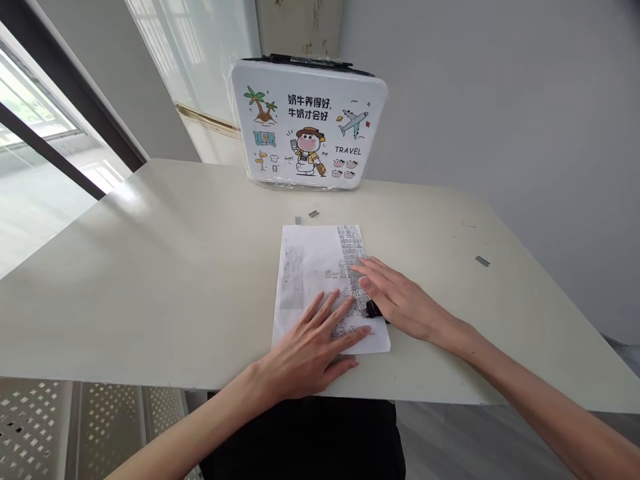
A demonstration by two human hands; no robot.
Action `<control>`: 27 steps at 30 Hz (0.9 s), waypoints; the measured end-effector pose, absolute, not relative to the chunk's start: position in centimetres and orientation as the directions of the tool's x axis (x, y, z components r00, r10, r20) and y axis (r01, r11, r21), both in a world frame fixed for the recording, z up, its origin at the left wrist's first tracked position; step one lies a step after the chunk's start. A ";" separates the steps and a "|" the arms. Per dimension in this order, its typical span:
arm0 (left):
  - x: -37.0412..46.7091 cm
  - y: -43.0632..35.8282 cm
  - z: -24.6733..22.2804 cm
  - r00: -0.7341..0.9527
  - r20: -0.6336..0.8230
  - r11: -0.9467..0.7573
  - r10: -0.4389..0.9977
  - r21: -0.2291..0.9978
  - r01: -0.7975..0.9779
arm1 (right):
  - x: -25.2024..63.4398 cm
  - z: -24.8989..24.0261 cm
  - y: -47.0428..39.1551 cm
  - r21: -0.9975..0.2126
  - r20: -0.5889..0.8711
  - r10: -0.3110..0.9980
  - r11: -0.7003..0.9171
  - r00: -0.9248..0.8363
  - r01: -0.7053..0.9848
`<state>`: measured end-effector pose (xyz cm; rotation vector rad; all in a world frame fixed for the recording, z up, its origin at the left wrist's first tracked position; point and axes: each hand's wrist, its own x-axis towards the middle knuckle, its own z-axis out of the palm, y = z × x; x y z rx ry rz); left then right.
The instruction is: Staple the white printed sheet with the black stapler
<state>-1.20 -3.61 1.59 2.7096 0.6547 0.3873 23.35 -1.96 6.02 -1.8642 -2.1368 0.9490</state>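
Observation:
A printed sheet of paper (315, 260) lies flat on the table, its right margin covered with dense rows of metal staples (351, 250). My left hand (313, 343) is spread palm down over the sheet's lower part, fingers apart. My right hand (400, 300) lies over the right edge with its fingers stretched out, the tips at the stapled strip. Under the thumb side of that hand shows the black nose of a stapler (371, 309). Most of the stapler is hidden, so I cannot tell how firmly the hand bears on it.
Small strips of staples lie behind the sheet (313, 214) and to the right (483, 261). A white case (310, 153) with cartoon prints and plastic wrap stands at the table's back. The pale table (150, 287) ends before my lap; a wall rises behind.

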 end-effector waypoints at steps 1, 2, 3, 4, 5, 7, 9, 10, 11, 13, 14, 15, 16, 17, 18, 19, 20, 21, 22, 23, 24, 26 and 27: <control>-1.2 -3.6 1.6 0.856 0.190 -0.841 0.481 0.375 0.390 | 23.3 6.0 -1.9 -0.534 -0.288 0.933 0.031 -0.216 0.845; -1.1 -3.6 1.5 0.854 0.195 -0.841 0.482 0.377 0.388 | 23.3 5.9 -1.9 -0.524 -0.288 0.933 0.035 -0.215 0.851; -1.1 -3.6 1.5 0.853 0.199 -0.841 0.482 0.380 0.386 | 23.2 5.9 -1.9 -0.515 -0.287 0.934 0.038 -0.214 0.856; -1.0 -3.6 1.5 0.854 0.201 -0.841 0.481 0.382 0.383 | 23.1 5.9 -1.9 -0.507 -0.287 0.934 0.040 -0.213 0.861; -1.0 -3.6 1.5 0.854 0.201 -0.841 0.479 0.385 0.381 | 23.1 5.9 -1.9 -0.499 -0.287 0.934 0.042 -0.211 0.865; -1.0 -3.6 1.5 0.859 0.194 -0.842 0.474 0.386 0.378 | 22.9 6.0 -1.9 -0.485 -0.288 0.934 0.047 -0.210 0.874; -0.9 -3.6 1.5 0.862 0.184 -0.842 0.472 0.384 0.379 | 22.8 6.0 -1.9 -0.464 -0.299 0.931 0.051 -0.210 0.884; -0.9 -3.6 1.6 0.861 0.184 -0.841 0.473 0.385 0.380 | 22.7 6.0 -1.9 -0.452 -0.305 0.929 0.053 -0.210 0.891; -0.9 -3.6 1.6 0.860 0.186 -0.840 0.475 0.388 0.380 | 22.7 6.0 -1.9 -0.439 -0.310 0.927 0.055 -0.209 0.897; -0.9 -3.6 1.6 0.856 0.197 -0.838 0.479 0.394 0.378 | 22.6 6.0 -1.8 -0.415 -0.312 0.928 0.062 -0.206 0.908; -0.9 -3.6 1.7 0.855 0.200 -0.838 0.479 0.394 0.377 | 22.5 5.9 -1.8 -0.404 -0.309 0.929 0.066 -0.204 0.912; -0.9 -3.6 1.7 0.857 0.199 -0.840 0.476 0.390 0.376 | 22.5 5.9 -1.8 -0.395 -0.310 0.929 0.070 -0.204 0.916; -0.9 -3.6 1.7 0.859 0.194 -0.842 0.473 0.385 0.377 | 22.5 5.8 -1.7 -0.387 -0.312 0.928 0.072 -0.204 0.919; -0.9 -3.6 1.6 0.862 0.188 -0.845 0.470 0.379 0.378 | 22.4 5.8 -1.7 -0.380 -0.317 0.926 0.074 -0.205 0.922; -0.9 -3.6 1.6 0.864 0.183 -0.846 0.468 0.375 0.379 | 22.4 5.8 -1.7 -0.374 -0.323 0.924 0.074 -0.205 0.925; -0.9 -3.6 1.6 0.866 0.180 -0.847 0.467 0.372 0.379 | 22.3 5.8 -1.7 -0.367 -0.328 0.922 0.075 -0.204 0.927; -0.9 -3.6 1.6 0.866 0.181 -0.847 0.467 0.372 0.379 | 22.3 5.8 -1.6 -0.361 -0.332 0.921 0.076 -0.204 0.930; -0.9 -3.6 1.6 0.864 0.184 -0.847 0.468 0.374 0.379 | 22.3 5.7 -1.6 -0.354 -0.333 0.921 0.076 -0.202 0.932; -0.9 -3.6 1.5 0.863 0.188 -0.846 0.469 0.376 0.377 | 22.2 5.8 -1.6 -0.347 -0.332 0.922 0.076 -0.199 0.935; -0.9 -3.6 1.5 0.862 0.193 -0.846 0.469 0.379 0.375 | 22.2 5.8 -1.7 -0.340 -0.330 0.923 0.077 -0.196 0.937; -0.9 -3.6 1.4 0.860 0.197 -0.845 0.470 0.381 0.374 | 22.1 5.8 -1.7 -0.333 -0.329 0.924 0.079 -0.194 0.940; -0.9 -3.6 1.4 0.862 0.197 -0.847 0.468 0.379 0.373 | 21.9 5.8 -1.7 -0.311 -0.325 0.926 0.088 -0.193 0.946; -0.9 -3.6 1.4 0.863 0.195 -0.849 0.466 0.375 0.373 | 21.8 5.8 -1.7 -0.297 -0.323 0.926 0.097 -0.195 0.950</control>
